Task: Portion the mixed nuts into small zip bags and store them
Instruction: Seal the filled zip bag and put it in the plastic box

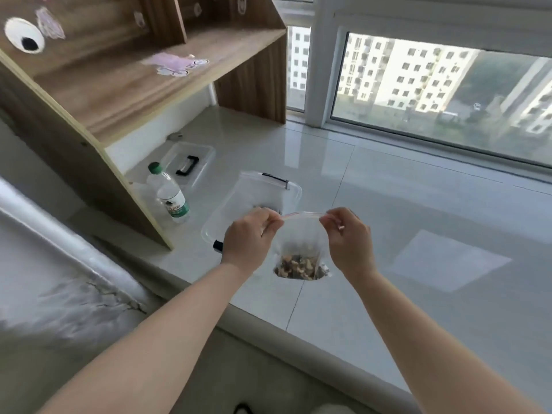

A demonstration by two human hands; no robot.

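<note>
A small clear zip bag [301,234] hangs upright above the white sill, its red zip strip stretched between my two hands. Mixed nuts [300,265] fill its bottom. My left hand [249,237] pinches the left end of the zip strip. My right hand [348,237] pinches the right end. Just behind the bag a clear plastic storage box [263,195] with black latches sits on the sill, partly hidden by my left hand.
A clear box lid [191,158] with a black handle lies further back by a plastic water bottle [171,198] with a green cap. A wooden shelf unit [128,85] stands at left. The tiled sill [418,204] runs right beneath a window [442,91].
</note>
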